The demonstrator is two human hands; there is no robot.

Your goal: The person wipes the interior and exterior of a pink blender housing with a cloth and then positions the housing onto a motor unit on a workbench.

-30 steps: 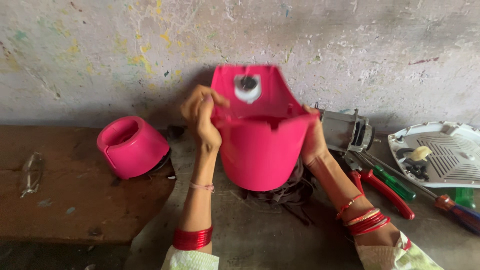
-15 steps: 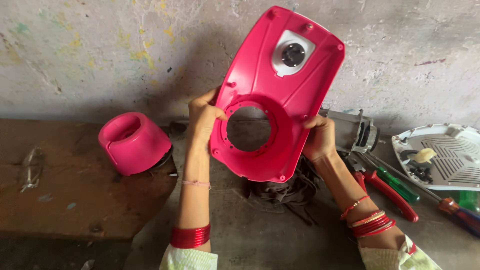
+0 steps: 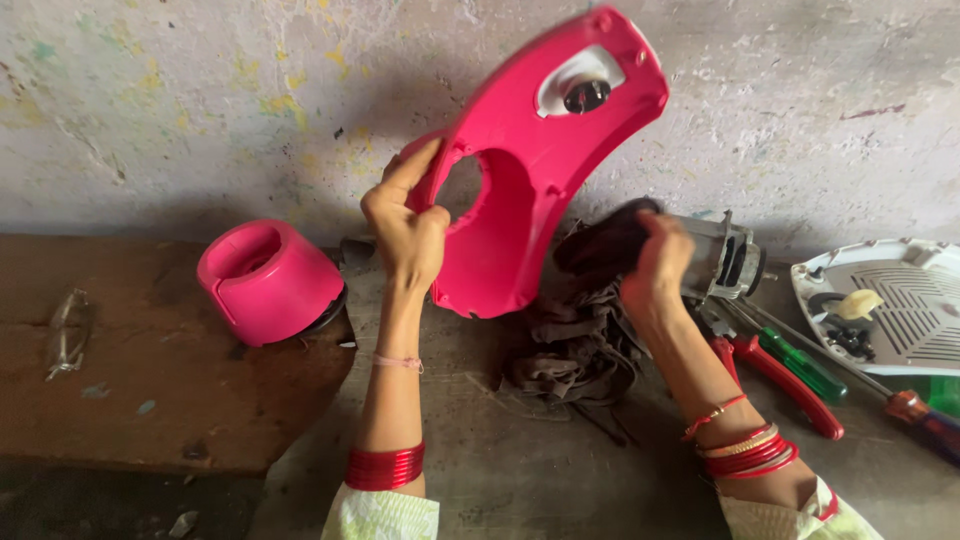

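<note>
My left hand (image 3: 405, 222) grips the rim of the round opening in a pink plastic appliance housing (image 3: 535, 160), holding it up and tilted in front of the wall. A white panel with a dark knob (image 3: 585, 88) sits near its top. My right hand (image 3: 655, 262) is off the housing and closed on a dark brown cloth (image 3: 585, 320), the rest of which lies bunched on the floor below.
A pink cup-shaped part (image 3: 268, 280) rests on a wooden board (image 3: 150, 380) at left. A metal motor (image 3: 728, 258), red-handled pliers (image 3: 785, 382), a green screwdriver (image 3: 805, 365) and a white base plate (image 3: 900, 310) lie at right.
The pink housing has tilted further and now hangs from my left hand alone. My right hand let go of it and dropped to grasp the dark cloth.
</note>
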